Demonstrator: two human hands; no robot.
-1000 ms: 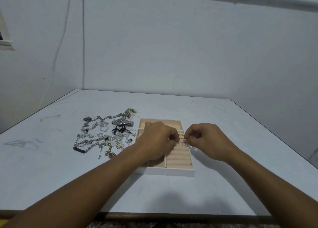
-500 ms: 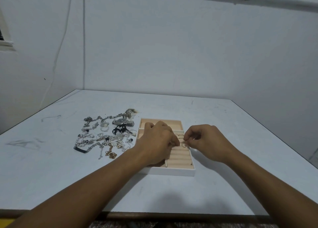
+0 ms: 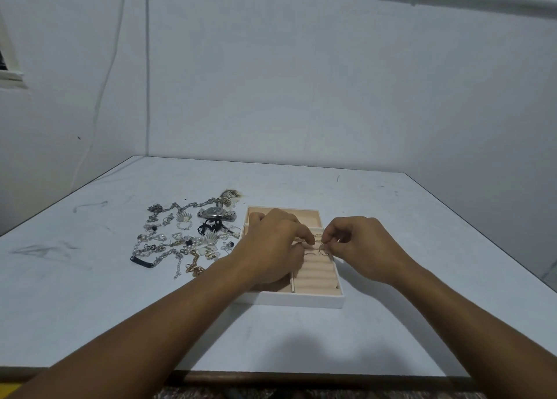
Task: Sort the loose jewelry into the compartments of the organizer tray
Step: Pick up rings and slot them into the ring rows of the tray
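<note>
**Head view, sole view**

- Organizer tray point(image 3: 301, 298): one, white-walled with a beige lining, on the table point(image 3: 301, 344) in front of the person. One open compartment point(image 3: 306, 217) runs across the far end. The ridged ring rolls point(image 3: 319, 273) fill the near right section. The near left section is mostly hidden under the left hand.
- Left hand point(image 3: 271, 248): one, fingers curled down over the tray with the tips at the ring rolls. I cannot tell whether they pinch anything.
- Right hand point(image 3: 361, 246): one, thumb and forefinger pinching a thin gold ring point(image 3: 323, 248) just above the right end of the rolls.
- Rings at the rolls: the pinched one, plus what appear to be two more thin hoops beside the left fingertips. They are too fine to count with confidence.
- Loose jewelry point(image 3: 177, 245): one spread heap on the table left of the tray, near its wall. It holds one wristwatch point(image 3: 215, 213), two fan-shaped silver pieces, one black bar bracelet point(image 3: 141, 262) and several chains too tangled to count.

Step in hand, by judgement: seating a ring into a slot of the rolls. The next move calls for pressing the hoop down between two ridges, the left fingers holding the gap open, then letting go without dislodging its neighbours. Most of the heap remains unsorted.
</note>
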